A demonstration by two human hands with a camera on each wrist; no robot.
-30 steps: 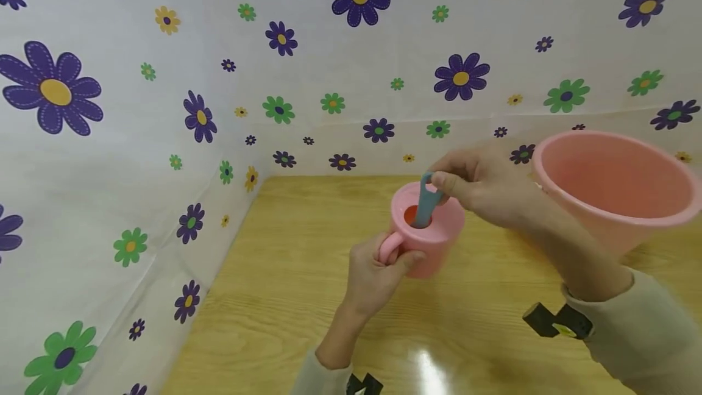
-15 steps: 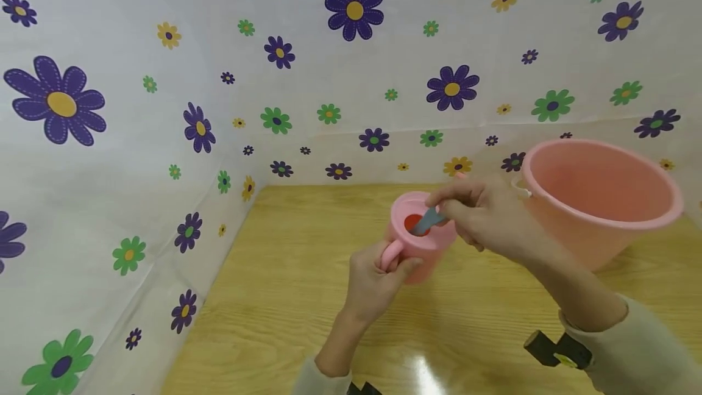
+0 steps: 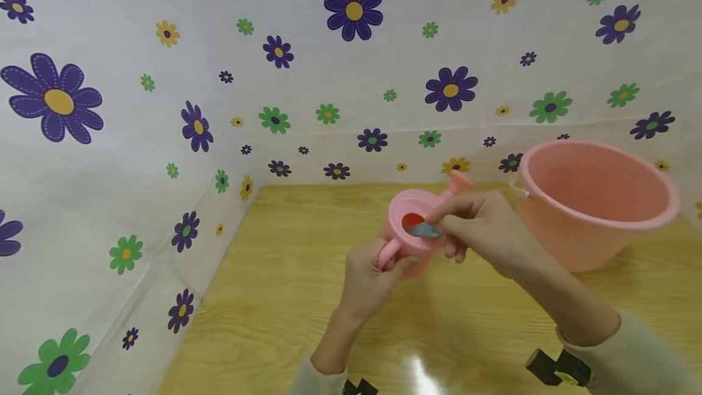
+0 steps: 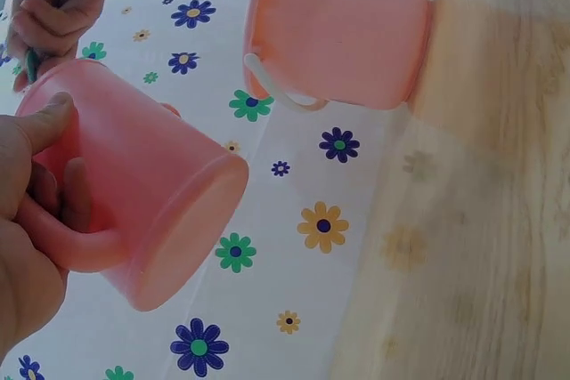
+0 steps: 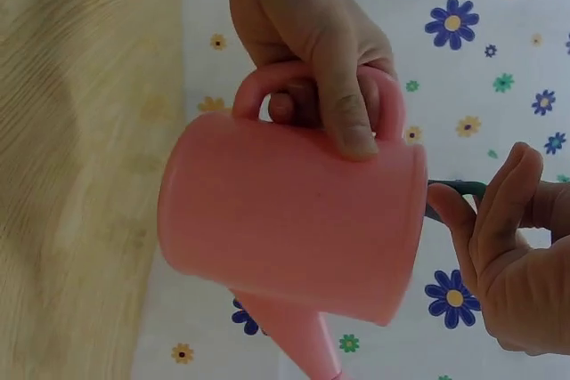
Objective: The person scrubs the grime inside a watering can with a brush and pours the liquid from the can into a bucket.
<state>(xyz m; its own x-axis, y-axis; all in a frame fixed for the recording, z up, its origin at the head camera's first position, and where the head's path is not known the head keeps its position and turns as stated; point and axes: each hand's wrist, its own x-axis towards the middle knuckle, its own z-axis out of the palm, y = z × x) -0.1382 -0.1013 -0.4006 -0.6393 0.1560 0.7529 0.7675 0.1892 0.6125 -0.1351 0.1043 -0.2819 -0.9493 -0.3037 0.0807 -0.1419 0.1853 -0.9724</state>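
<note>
Plainly, the left hand [image 3: 366, 279] is gripping the handle [image 3: 389, 253] of a pink watering can [image 5: 292, 211] above the desk [image 3: 274, 297]; the right hand [image 3: 479, 230] is pinching a blue tool [image 3: 425, 230] at the opening [image 3: 411, 221], which only the head view is showing, the left wrist view exposing the base [image 4: 194, 233].

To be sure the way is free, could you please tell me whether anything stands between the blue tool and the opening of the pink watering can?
Nothing visible does: the blue tool, pinched in the right hand, reaches the opening of the pink watering can. The pink bucket stands off to the right.
</note>
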